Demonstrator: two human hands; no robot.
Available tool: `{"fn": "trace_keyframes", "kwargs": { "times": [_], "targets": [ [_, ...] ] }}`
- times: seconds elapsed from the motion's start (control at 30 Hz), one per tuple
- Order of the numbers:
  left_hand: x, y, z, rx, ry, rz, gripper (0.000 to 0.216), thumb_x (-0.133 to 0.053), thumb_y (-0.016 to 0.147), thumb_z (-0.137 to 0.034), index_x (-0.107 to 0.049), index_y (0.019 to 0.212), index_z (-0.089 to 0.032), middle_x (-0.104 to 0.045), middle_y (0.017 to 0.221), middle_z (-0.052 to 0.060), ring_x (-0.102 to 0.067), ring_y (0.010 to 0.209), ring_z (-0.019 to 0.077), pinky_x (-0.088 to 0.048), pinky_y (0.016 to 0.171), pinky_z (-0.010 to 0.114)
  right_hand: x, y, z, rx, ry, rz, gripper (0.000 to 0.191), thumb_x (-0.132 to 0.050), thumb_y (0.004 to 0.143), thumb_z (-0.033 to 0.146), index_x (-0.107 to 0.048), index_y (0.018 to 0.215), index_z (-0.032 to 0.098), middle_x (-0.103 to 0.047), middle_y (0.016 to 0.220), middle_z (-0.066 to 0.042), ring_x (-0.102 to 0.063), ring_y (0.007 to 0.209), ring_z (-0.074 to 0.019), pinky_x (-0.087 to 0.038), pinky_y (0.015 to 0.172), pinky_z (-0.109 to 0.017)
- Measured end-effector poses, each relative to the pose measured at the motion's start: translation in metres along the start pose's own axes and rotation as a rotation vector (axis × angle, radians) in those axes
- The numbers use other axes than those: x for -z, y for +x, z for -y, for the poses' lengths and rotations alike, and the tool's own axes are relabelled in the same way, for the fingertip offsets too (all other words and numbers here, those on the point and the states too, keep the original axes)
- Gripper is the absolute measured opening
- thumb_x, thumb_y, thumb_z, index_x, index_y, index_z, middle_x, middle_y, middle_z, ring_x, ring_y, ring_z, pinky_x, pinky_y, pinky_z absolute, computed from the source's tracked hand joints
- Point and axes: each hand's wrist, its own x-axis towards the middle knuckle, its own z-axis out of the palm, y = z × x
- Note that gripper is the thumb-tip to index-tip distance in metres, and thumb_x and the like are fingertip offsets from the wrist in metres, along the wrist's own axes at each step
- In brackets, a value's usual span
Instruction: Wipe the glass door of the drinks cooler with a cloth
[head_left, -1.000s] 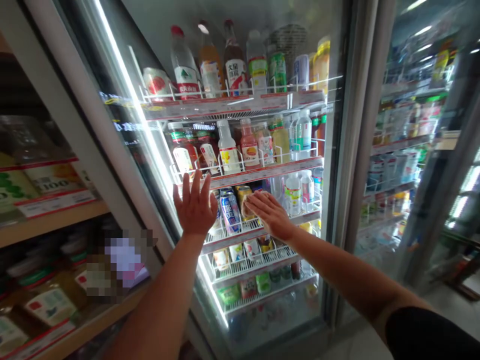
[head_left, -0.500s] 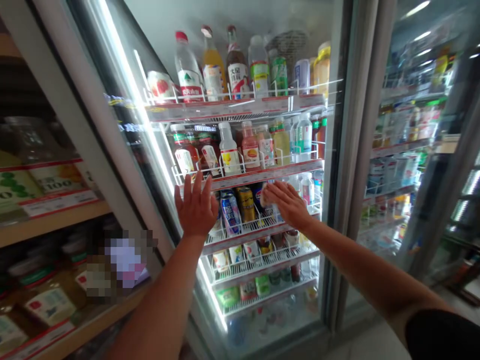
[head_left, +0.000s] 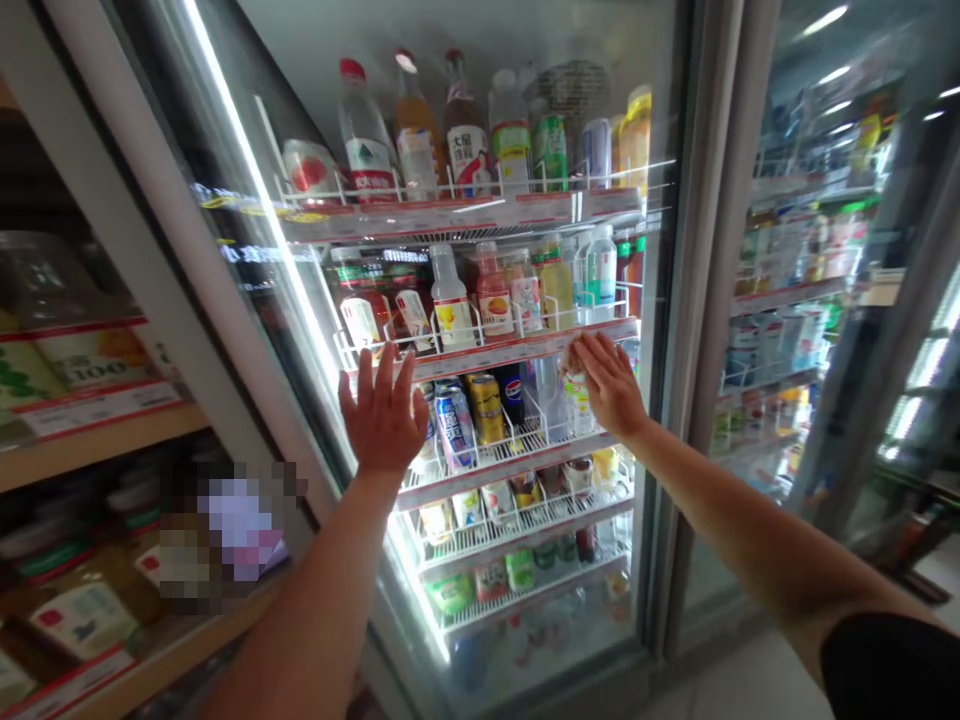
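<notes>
My left hand (head_left: 382, 420) lies flat against the glass door (head_left: 330, 50) of a lit drinks fridge, fingers spread and pointing up, at the door's left side. My right hand (head_left: 611, 385) presses flat on the same glass near the door's right edge, with a small white cloth (head_left: 571, 353) peeking out under its fingertips. Behind the glass, between my hands, stand a blue can (head_left: 452, 425), a gold can (head_left: 487, 408) and a dark cola can (head_left: 513, 392) on a wire shelf. Bottles fill the shelves above.
The door's grey frame (head_left: 686, 300) runs just right of my right hand. A second glass-fronted fridge (head_left: 810, 250) stands further right. Wooden shelves (head_left: 97, 445) with packaged goods and red price strips are on the left. Pale floor shows at bottom right.
My right hand has slid the cloth across the glass to the right and upward, from in front of the cans to the door's right edge. My left hand has stayed in place.
</notes>
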Motion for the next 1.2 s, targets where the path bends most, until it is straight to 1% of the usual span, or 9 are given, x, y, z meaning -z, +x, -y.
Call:
{"fn": "trace_keyframes", "kwargs": {
  "times": [0.13, 0.3, 0.4, 0.5, 0.7, 0.9, 1.0, 1.1, 1.2],
  "targets": [
    [0.0, 0.0, 0.0, -0.059, 0.082, -0.035, 0.063, -0.053, 0.098, -0.028, -0.037, 0.159, -0.026, -0.038, 0.164, 0.009, -0.025, 0.157, 0.0289, -0.012, 0.129, 0.054, -0.002, -0.005, -0.014, -0.171, 0.012, -0.153, 0.065, -0.037, 0.103, 0.012, -0.025, 0.162, 0.037, -0.042, 0.163, 0.0, -0.035, 0.154, -0.0267, -0.041, 0.123, -0.057],
    [0.0, 0.001, 0.0, -0.108, 0.135, -0.057, 0.063, -0.054, 0.098, -0.026, -0.036, 0.159, -0.022, -0.038, 0.164, 0.01, -0.023, 0.158, 0.0278, -0.013, 0.129, 0.052, -0.001, -0.041, -0.028, -0.193, 0.002, -0.112, 0.062, -0.042, 0.102, 0.016, -0.033, 0.161, 0.032, -0.046, 0.162, -0.005, -0.035, 0.154, -0.0268, -0.039, 0.123, -0.058],
    [0.0, 0.001, 0.0, -0.108, 0.121, -0.058, 0.063, -0.054, 0.098, -0.025, -0.037, 0.158, -0.022, -0.038, 0.164, 0.011, -0.023, 0.158, 0.0279, -0.013, 0.129, 0.053, 0.007, -0.014, -0.052, -0.283, -0.045, -0.121, 0.059, -0.04, 0.098, 0.017, -0.043, 0.157, 0.026, -0.047, 0.161, -0.006, -0.037, 0.153, -0.0277, -0.037, 0.124, -0.059],
    [-0.001, 0.0, -0.001, -0.078, 0.079, -0.05, 0.062, -0.053, 0.098, -0.027, -0.038, 0.158, -0.024, -0.039, 0.164, 0.01, -0.024, 0.157, 0.0287, -0.012, 0.129, 0.056, 0.01, 0.015, -0.064, -0.336, -0.051, -0.17, 0.063, -0.038, 0.095, 0.016, -0.043, 0.157, 0.025, -0.045, 0.162, -0.005, -0.035, 0.154, -0.0277, -0.036, 0.125, -0.059],
    [-0.001, 0.001, -0.001, -0.087, 0.091, -0.06, 0.063, -0.053, 0.098, -0.026, -0.037, 0.159, -0.024, -0.039, 0.164, 0.009, -0.025, 0.157, 0.028, -0.014, 0.128, 0.055, 0.001, 0.016, -0.039, -0.29, -0.019, -0.17, 0.064, -0.033, 0.097, 0.014, -0.036, 0.16, 0.026, -0.042, 0.163, -0.004, -0.031, 0.156, -0.0282, -0.036, 0.125, -0.059],
    [-0.001, 0.0, -0.001, -0.064, 0.089, -0.052, 0.065, -0.054, 0.097, -0.026, -0.036, 0.159, -0.026, -0.038, 0.164, 0.009, -0.023, 0.158, 0.0275, -0.011, 0.13, 0.053, -0.005, 0.087, -0.031, -0.246, 0.038, -0.17, 0.066, -0.03, 0.097, 0.012, -0.036, 0.16, 0.029, -0.041, 0.164, 0.001, -0.029, 0.156, -0.0283, -0.03, 0.129, -0.058],
    [-0.001, -0.001, -0.001, -0.062, 0.083, -0.047, 0.066, -0.055, 0.097, -0.025, -0.034, 0.16, -0.026, -0.037, 0.164, 0.009, -0.023, 0.158, 0.0274, -0.011, 0.13, 0.053, -0.013, 0.091, -0.003, -0.192, 0.055, -0.161, 0.067, -0.029, 0.1, 0.011, -0.027, 0.162, 0.035, -0.04, 0.165, 0.003, -0.029, 0.156, -0.0277, -0.033, 0.128, -0.059],
    [-0.002, -0.001, 0.0, -0.065, 0.077, -0.053, 0.067, -0.055, 0.097, -0.025, -0.033, 0.16, -0.027, -0.037, 0.164, 0.008, -0.023, 0.158, 0.0269, -0.011, 0.13, 0.052, -0.024, 0.073, 0.032, -0.024, 0.068, -0.11, 0.07, -0.033, 0.104, 0.012, -0.013, 0.163, 0.042, -0.043, 0.163, 0.003, -0.033, 0.155, -0.025, -0.037, 0.126, -0.056],
    [-0.002, -0.001, 0.0, -0.067, 0.076, -0.061, 0.066, -0.054, 0.097, -0.026, -0.034, 0.16, -0.027, -0.038, 0.164, 0.008, -0.023, 0.157, 0.027, -0.011, 0.13, 0.053, -0.032, 0.077, 0.055, 0.075, 0.094, -0.051, 0.073, -0.037, 0.103, 0.01, -0.01, 0.163, 0.044, -0.046, 0.161, 0.004, -0.035, 0.154, -0.0227, -0.037, 0.127, -0.052]
  ]
}}
